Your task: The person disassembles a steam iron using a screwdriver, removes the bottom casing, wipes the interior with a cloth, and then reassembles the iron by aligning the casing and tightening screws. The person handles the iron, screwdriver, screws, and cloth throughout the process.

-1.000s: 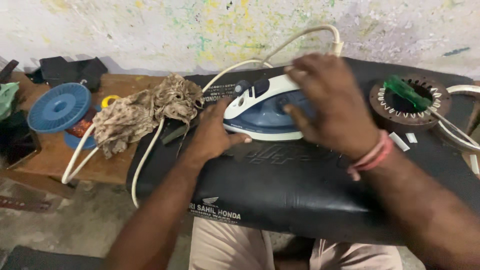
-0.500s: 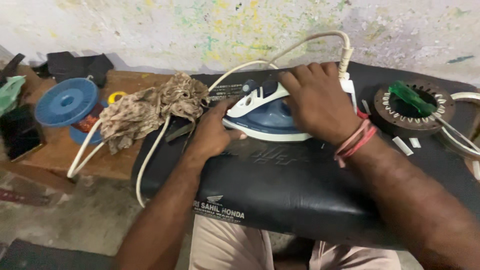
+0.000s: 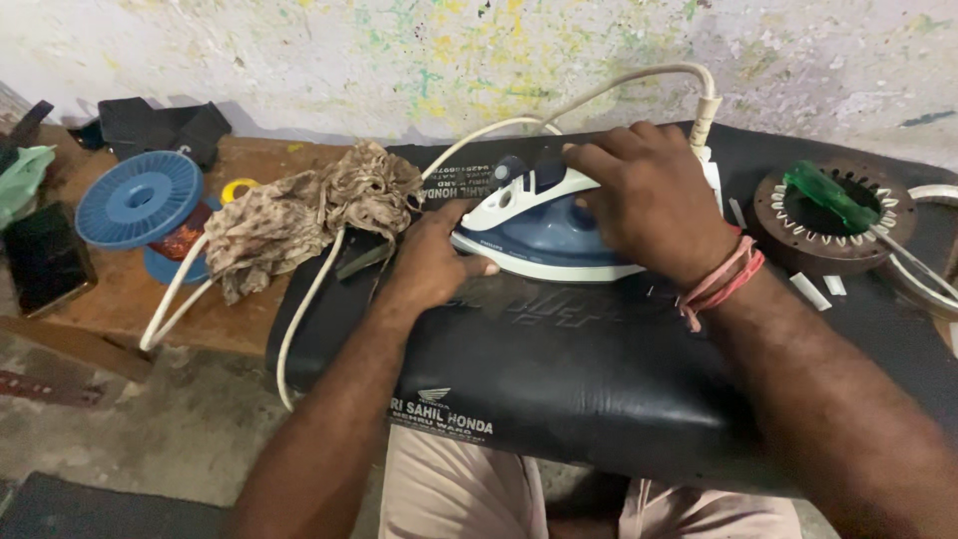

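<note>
Head view is showing us working over a black padded seat (image 3: 559, 379) that is lying across our lap. On it a blue and white clothes iron (image 3: 544, 235) is resting, roughly at the centre of the frame, its long axis running from about 9 o'clock to 3 o'clock with the pointed nose aiming toward 9 o'clock, slightly tilted up at the rear end.

Our right hand (image 3: 654, 205) is lying over the back half of the iron from 3 o'clock, fingers curled and pressing down around the handle, so the handle and rear end are mostly hidden beneath it. Our left hand (image 3: 434, 265) is coming in from 7 o'clock and sitting against the nose; its fingers are tucked under themselves, and we cannot tell whether they are pinching the tip or only bracing it.

A white power cord (image 3: 299, 309) is looping off the seat's left edge and arching back over the iron at 12 o'clock. At 9 o'clock a crumpled rag (image 3: 299, 215) is lying partly on the seat, with a blue spool (image 3: 138, 198) beyond it on a wooden bench (image 3: 120, 299). At 3 o'clock a round motor stator (image 3: 833, 220) is carrying a green-handled screwdriver (image 3: 828, 195), whose shaft is running off toward the right edge.
</note>
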